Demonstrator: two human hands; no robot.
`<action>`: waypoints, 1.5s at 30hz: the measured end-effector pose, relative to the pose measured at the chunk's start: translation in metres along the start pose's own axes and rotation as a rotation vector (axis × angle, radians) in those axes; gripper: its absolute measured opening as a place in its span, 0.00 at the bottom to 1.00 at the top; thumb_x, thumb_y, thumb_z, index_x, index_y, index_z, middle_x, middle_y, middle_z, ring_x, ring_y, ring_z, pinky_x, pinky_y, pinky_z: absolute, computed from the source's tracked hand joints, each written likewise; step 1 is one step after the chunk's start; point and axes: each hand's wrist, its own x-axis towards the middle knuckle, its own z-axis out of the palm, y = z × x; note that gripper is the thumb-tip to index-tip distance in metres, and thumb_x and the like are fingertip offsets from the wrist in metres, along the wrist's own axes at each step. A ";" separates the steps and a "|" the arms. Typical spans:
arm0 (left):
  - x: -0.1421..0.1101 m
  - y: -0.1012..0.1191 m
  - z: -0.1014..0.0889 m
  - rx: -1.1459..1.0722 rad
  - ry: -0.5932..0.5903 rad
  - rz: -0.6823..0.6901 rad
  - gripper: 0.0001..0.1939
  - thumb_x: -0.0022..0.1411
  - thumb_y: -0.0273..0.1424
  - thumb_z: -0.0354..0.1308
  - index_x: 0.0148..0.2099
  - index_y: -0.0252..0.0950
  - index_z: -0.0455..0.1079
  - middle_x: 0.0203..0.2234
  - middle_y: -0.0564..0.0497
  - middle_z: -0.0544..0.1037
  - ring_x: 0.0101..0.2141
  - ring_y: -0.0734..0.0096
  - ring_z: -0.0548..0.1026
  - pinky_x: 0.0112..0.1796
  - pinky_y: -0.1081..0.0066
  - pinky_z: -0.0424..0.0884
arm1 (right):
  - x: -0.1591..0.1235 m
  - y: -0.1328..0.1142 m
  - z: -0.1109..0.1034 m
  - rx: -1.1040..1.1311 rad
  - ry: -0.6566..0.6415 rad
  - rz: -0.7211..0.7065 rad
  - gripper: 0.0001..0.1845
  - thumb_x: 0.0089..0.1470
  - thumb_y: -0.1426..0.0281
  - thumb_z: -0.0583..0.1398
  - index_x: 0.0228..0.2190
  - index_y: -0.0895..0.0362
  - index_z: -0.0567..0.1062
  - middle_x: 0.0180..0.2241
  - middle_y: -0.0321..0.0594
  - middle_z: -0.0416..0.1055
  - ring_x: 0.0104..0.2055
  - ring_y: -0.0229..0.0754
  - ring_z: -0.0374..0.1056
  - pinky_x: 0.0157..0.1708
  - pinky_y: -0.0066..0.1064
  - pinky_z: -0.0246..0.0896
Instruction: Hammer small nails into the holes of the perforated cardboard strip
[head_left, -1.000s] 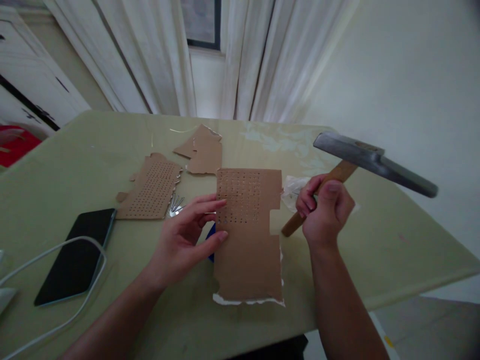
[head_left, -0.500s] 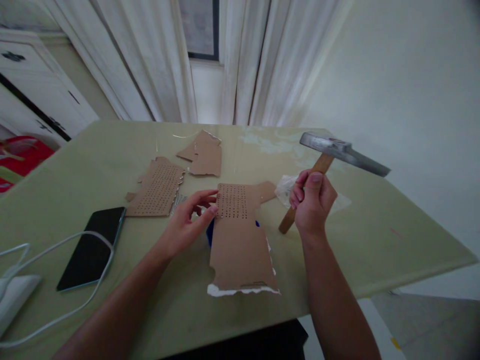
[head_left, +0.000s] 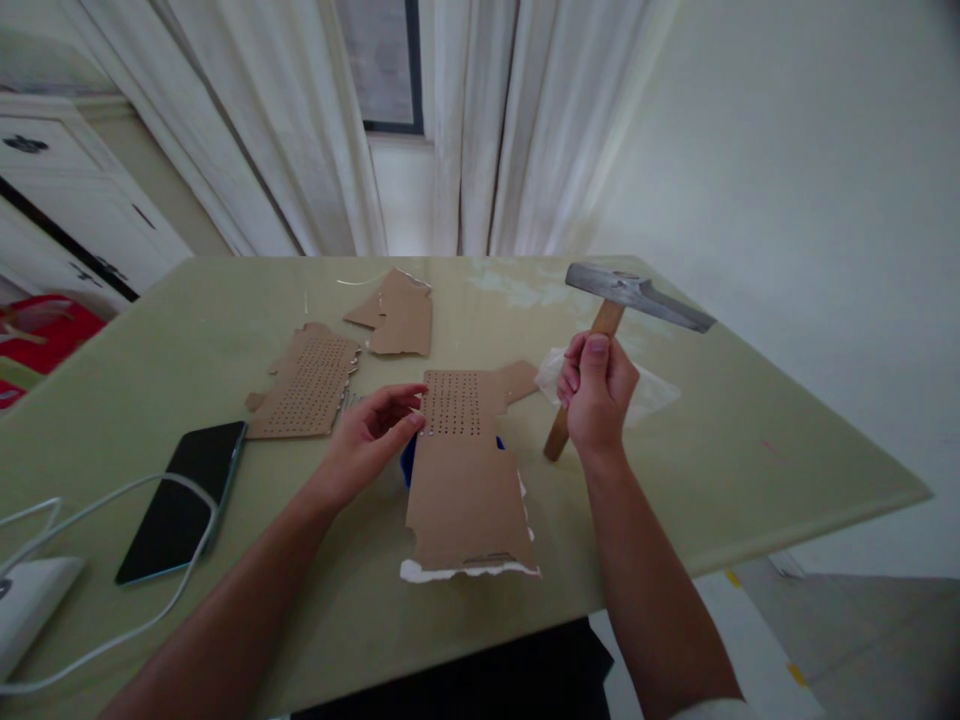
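Observation:
My right hand [head_left: 600, 395] is wrapped round the wooden handle of a hammer [head_left: 637, 292], its grey metal head raised above the table. A torn brown cardboard piece [head_left: 461, 490] lies in front of me, with rows of small holes punched in its far part. Under it a blue object [head_left: 407, 462] peeks out at the sides, mostly hidden. My left hand [head_left: 375, 430] holds the left edge of this cardboard, thumb and fingers curved at the holes. Whether something small is also between the fingertips, I cannot tell.
Another holed cardboard piece [head_left: 300, 390] lies to the left, beside several nails [head_left: 350, 399]. Cardboard scraps [head_left: 405, 315] lie farther back. A clear plastic bag [head_left: 652, 395] rests behind my right hand. A black phone [head_left: 184, 500] and a white cable [head_left: 112, 650] occupy the left side.
The hammer head sits a little lower relative to the cardboard and farther left in view. The view has shifted slightly; my left hand stays at the cardboard's edge.

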 end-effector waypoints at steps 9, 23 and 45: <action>0.003 -0.015 -0.037 1.130 0.224 -0.035 0.18 0.71 0.39 0.56 0.51 0.35 0.82 0.47 0.35 0.84 0.49 0.40 0.81 0.52 0.47 0.76 | 0.001 0.001 -0.002 0.019 -0.005 0.011 0.30 0.67 0.39 0.65 0.31 0.52 0.71 0.18 0.24 0.54 0.15 0.32 0.46 0.13 0.24 0.42; 0.003 -0.022 -0.031 1.291 0.084 -0.091 0.20 0.75 0.33 0.46 0.48 0.34 0.80 0.47 0.32 0.80 0.53 0.39 0.76 0.55 0.47 0.73 | -0.001 0.000 0.000 0.003 -0.023 0.018 0.30 0.67 0.39 0.65 0.31 0.52 0.71 0.18 0.24 0.55 0.15 0.32 0.47 0.13 0.24 0.42; -0.016 0.031 0.009 0.264 0.151 0.213 0.08 0.70 0.36 0.66 0.44 0.42 0.87 0.35 0.50 0.89 0.36 0.65 0.83 0.38 0.68 0.77 | -0.003 -0.003 0.001 -0.003 -0.035 0.035 0.29 0.67 0.40 0.65 0.31 0.52 0.71 0.18 0.24 0.54 0.15 0.32 0.46 0.12 0.24 0.41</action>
